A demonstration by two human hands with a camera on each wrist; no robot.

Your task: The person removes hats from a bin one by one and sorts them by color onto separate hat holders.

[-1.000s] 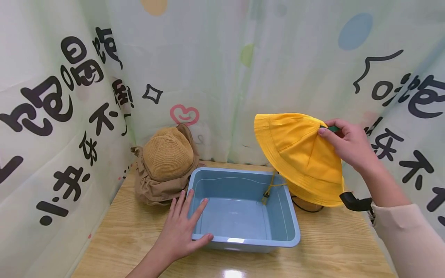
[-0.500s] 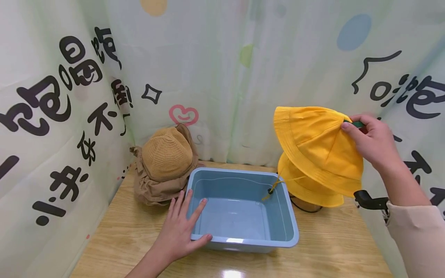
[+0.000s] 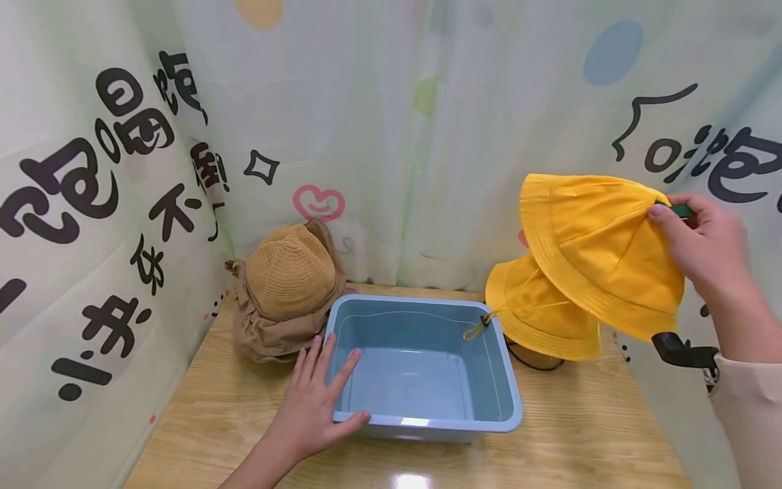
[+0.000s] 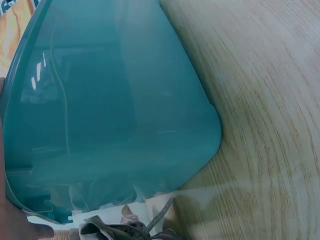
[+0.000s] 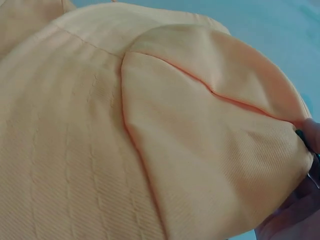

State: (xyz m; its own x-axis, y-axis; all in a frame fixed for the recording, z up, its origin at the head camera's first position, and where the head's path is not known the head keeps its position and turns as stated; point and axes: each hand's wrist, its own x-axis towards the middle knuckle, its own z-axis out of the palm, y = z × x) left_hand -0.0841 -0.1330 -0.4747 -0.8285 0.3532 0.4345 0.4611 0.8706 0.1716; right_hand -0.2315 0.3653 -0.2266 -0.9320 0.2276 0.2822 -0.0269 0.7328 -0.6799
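My right hand [image 3: 709, 241] pinches a yellow bucket hat [image 3: 605, 251] at the crown's tip, where a small green piece shows. The hat hangs tilted in the air, brim toward the left; its stitched brim and crown seam [image 5: 140, 145] fill the right wrist view. My left hand [image 3: 320, 401], fingers spread, rests on the left front corner of a blue plastic bin [image 3: 427, 427]. The bin's outer wall [image 4: 115, 110] shows in the left wrist view. A yellow cord with a black toggle [image 3: 485, 320] hangs over the bin's right back corner.
Right of the bin another yellow hat [image 3: 550, 326] lies over something brown with a black cord [image 3: 537, 367]. Left of it sits a tan knitted hat [image 3: 292, 272] on a brown cloth hat [image 3: 265, 333]. Printed curtains [image 3: 366, 136] enclose the wooden table [image 3: 568, 441].
My right hand has carried the yellow hat right and slightly up, uncovering more of the yellow hat below. The cord's end has risen toward the bin's rim. My left hand stays at the bin.
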